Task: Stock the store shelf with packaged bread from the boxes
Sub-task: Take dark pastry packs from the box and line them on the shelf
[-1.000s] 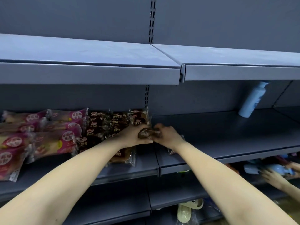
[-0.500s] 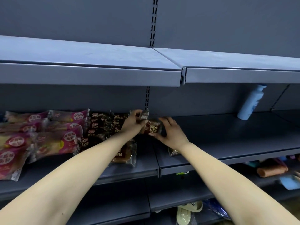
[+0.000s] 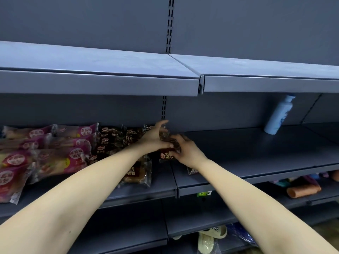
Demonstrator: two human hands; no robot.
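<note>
Fingers: both sets are clamped on one brown bread packet [image 3: 167, 155]. My right fingers [image 3: 178, 139] curl round its right edge, and my left fingers [image 3: 161, 124] spread over its top with the thumb pressed along the front.
Left hand: my left hand [image 3: 155, 139] reaches in from the left, knuckles up, touching the last packs of the brown row.
Right hand: my right hand [image 3: 188, 152] closes in from the right, just beside the left one, with the packet squeezed between them.
Packet position: it's tilted, label end towards me, right at the seam where the two boards of the middle shelf [image 3: 256, 154] meet. I can't tell whether its lower end touches the board.
Brown row: more brown packs [image 3: 110, 142] are lined up just left of my hands, and one front brown pack [image 3: 136, 174] lies flat near the shelf edge, under my left forearm.
Pink packs: strawberry-pink packs [image 3: 73, 145] are stacked further left, running out of view.
Under my wrist: a corner of clear wrapper [image 3: 191, 170] pokes out below my right wrist, contents hidden.
Far right: a pale blue bottle [image 3: 278, 116] stands at the back of the same shelf, well apart from the bread.
Above: the upper shelf [image 3: 110, 83] runs across the whole view.
Below: a green tag [image 3: 204, 193] sits on the shelf lip, an orange roll [image 3: 303, 191] lies on the lower shelf to the right, and bagged slippers [image 3: 207, 238] are at the bottom.
</note>
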